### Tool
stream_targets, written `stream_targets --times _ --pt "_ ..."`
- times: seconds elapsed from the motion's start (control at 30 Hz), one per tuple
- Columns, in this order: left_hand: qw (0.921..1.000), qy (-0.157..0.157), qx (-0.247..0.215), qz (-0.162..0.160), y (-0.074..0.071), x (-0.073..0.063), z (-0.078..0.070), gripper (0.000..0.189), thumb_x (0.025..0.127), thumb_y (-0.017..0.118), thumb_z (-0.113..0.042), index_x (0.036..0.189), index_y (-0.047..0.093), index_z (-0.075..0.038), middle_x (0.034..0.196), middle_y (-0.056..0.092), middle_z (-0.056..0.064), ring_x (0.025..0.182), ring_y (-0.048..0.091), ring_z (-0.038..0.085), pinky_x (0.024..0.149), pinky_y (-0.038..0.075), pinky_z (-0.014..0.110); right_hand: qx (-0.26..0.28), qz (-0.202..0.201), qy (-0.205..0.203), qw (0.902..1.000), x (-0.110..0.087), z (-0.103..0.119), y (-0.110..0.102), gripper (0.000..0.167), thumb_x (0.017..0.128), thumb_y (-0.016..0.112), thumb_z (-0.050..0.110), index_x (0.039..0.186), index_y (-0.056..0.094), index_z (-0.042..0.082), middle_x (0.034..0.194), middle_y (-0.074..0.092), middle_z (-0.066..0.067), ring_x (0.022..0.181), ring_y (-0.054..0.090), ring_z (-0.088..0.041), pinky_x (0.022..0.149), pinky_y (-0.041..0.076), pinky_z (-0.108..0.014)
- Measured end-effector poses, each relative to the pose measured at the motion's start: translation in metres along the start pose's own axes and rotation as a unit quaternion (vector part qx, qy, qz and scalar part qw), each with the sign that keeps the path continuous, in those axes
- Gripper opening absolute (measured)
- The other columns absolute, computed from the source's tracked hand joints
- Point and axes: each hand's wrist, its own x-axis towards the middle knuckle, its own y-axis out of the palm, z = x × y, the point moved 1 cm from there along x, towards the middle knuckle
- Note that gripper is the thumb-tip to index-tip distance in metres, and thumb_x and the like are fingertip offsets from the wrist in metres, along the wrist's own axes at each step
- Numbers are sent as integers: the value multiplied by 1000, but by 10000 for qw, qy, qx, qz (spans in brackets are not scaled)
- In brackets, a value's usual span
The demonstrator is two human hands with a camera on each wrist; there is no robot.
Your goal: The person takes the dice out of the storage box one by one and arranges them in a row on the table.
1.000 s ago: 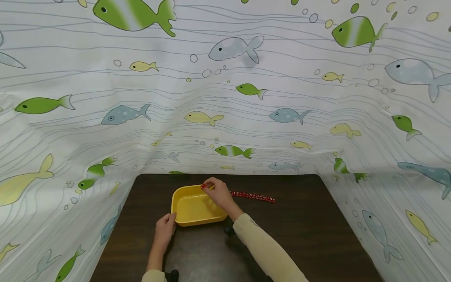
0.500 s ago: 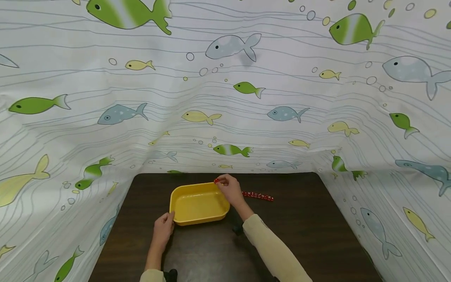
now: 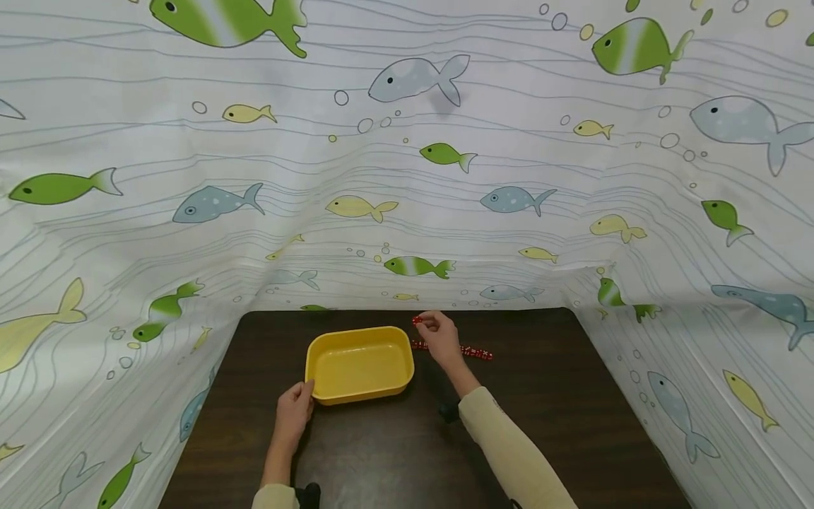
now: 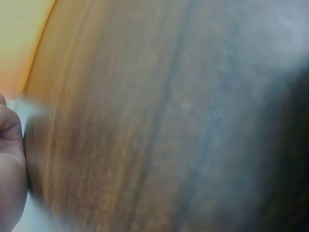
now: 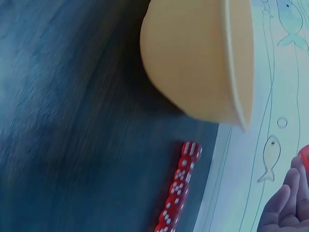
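Observation:
A shallow yellow plastic tray (image 3: 360, 365) lies on the dark table, nothing inside it. My left hand (image 3: 295, 411) grips its near-left corner, thumb and fingers at the rim. The left wrist view catches only part of that hand (image 4: 10, 166), beside the blurred tray (image 4: 19, 43). Right of the tray, my right hand (image 3: 444, 342) pinches a red die (image 3: 416, 320) at its fingertips, raised over the far side. Below it a row of red dice (image 3: 477, 353) runs rightward, its middle hidden by the hand. White pips show on this row (image 5: 176, 188) in the right wrist view.
A dark wood-grain table (image 3: 559, 424) holds everything. A white curtain (image 3: 305, 162) printed with fish hangs behind it and along both sides.
My right hand has moved right with the die, from over the tray's far rim to above the row of dice. The left hand stays on the tray's corner.

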Motion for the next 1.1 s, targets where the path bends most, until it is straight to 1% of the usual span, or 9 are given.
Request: stream_targets --times 0.2,0.3,0.43,0.57,0.7,0.8,0.93,1.1 --pt "10000 41 54 18 2 -1 -1 53 109 57 -52 80 46 -9 60 39 -6 52 37 12 53 35 26 -128 -341 68 9993 -3 -16 -25 21 104 73 17 123 73 8 115 74 -14 100 70 -26 86 61 -39" --pt "10000 41 26 18 3 -1 -1 53 110 57 -51 78 46 -10 59 39 -7 52 36 11 53 34 26 -196 -456 192 9986 -4 -27 -40 22 104 72 18 124 73 9 115 74 -14 101 70 -27 84 59 -40" --pt "10000 23 -19 13 4 -1 -1 52 110 57 -50 76 45 -12 59 39 -8 52 36 11 53 34 26 -203 -501 354 9979 -9 -41 -60 24 105 71 18 126 72 9 117 73 -16 105 70 -30 84 57 -40" --pt "10000 12 -47 -26 3 0 -1 51 111 57 -48 76 45 -13 58 39 -8 52 36 10 53 34 25 -234 -522 470 9973 -13 -51 -75 26 105 70 18 129 70 6 119 72 -18 108 69 -32 83 57 -37" --pt "10000 24 -24 -60 2 0 -3 51 111 57 -46 78 46 -9 58 38 -7 51 36 11 52 34 26 -253 -537 567 9966 -17 -60 -87 27 106 69 18 131 69 6 120 71 -19 108 68 -31 81 55 -35" --pt "10000 -12 -28 -21 2 0 -5 51 111 57 -46 80 47 -7 59 39 -6 51 36 11 53 35 26 -284 -579 611 9960 -19 -64 -95 27 106 69 17 130 69 6 120 71 -19 108 69 -31 81 55 -34" --pt "9999 -77 -75 -20 1 1 -5 51 111 57 -46 80 46 -7 60 39 -5 53 37 12 54 35 26 -389 -595 660 9953 -22 -72 -104 28 106 68 18 131 69 4 121 71 -21 108 69 -35 82 56 -38" --pt "9999 -117 -41 -37 2 1 -3 50 111 57 -48 78 45 -11 59 39 -7 53 37 11 55 35 26 -565 -586 791 9935 -25 -83 -116 31 108 66 18 134 66 2 125 70 -25 114 69 -40 87 58 -46"
